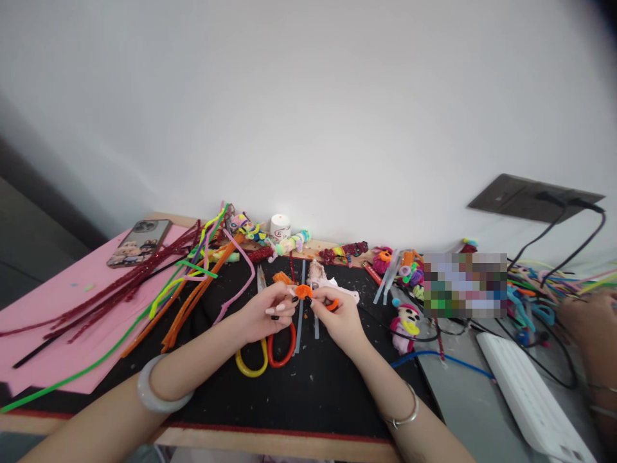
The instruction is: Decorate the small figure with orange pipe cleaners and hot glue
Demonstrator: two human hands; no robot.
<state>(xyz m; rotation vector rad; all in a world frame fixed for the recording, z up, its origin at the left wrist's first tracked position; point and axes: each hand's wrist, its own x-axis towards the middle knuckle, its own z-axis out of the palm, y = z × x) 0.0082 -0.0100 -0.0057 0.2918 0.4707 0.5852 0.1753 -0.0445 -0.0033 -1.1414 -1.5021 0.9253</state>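
Observation:
Over the black mat (318,399), a small curled piece of orange pipe cleaner (303,292) is pinched between both hands. My left hand (276,311) grips its left side with thumb and index finger, the other fingers curled. On its right side, my right hand (337,315) has thumb and fingertips closed. Below my left hand lie scissors with one yellow and one red handle (282,347). A translucent glue stick (299,334) rests between the hands. Partly hidden behind my right hand is a whitish-pink tool (332,283), perhaps a glue gun.
Pipe cleaners in dark red (139,273), orange (193,305) and green spread over pink sheets (43,321) at left, near a phone (139,243). A white paper cup (280,226) stands by the wall. At right are a fuzzy doll (405,328), a power strip (530,392) and another person's hand (590,321).

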